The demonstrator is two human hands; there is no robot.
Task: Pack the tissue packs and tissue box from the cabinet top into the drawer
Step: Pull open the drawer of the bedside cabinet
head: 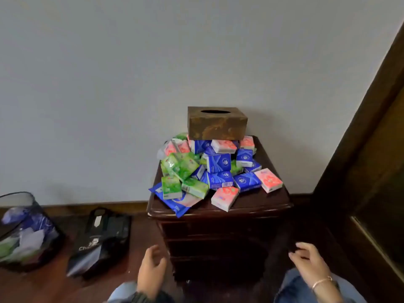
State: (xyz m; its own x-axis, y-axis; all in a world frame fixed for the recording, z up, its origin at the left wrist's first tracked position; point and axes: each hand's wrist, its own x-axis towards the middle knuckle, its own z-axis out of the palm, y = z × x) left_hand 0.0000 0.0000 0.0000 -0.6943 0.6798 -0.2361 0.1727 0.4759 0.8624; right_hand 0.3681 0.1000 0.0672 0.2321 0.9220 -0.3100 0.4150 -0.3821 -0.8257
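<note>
Item 1. Cabinet (pixel 218 212): dark wood, standing against the wall (pixel 109 84), with a door frame (pixel 360 149) to its right. We see drawers (pixel 216 230) down its front, all flush with it as far as the dim light lets us judge.

Item 2. Box (pixel 217 125): brown, oval slot facing up. It sits level on the back of the heap of packs, close to the wall.

Item 3. Packs (pixel 218 162): a loose heap covering most of the cabinet top. We note green packs (pixel 179 165) to the left, blue packs (pixel 247 181) in the middle and pink packs (pixel 224 146) mostly at the back. A right pink pack (pixel 268 179) lies at the right side of the top, and a front pink pack (pixel 225 197) lies at its front edge. (We attempt no count; too many are buried.)

Item 4. Flat pack (pixel 177 206): blue, larger than the rest, under the green ones at the front left, one corner hanging over the cabinet's edge.

Item 5. Left hand (pixel 150 270): low, before the cabinet's left side and apart from it. Its fingers (pixel 154 250) are loosely curled and hold nothing.

Item 6. Right hand (pixel 310 261): low, right of the cabinet, a bracelet (pixel 321 282) at the wrist. Its fingers (pixel 302 246) are loosely bent, with nothing in them.

Item 7. Bin (pixel 24 228): on the floor (pixel 54 287) at far left, dark and see-through, with blue, white and green wrappers inside.

Item 8. Bag (pixel 102 241): black with white lettering, on the floor between bin and cabinet.
</note>
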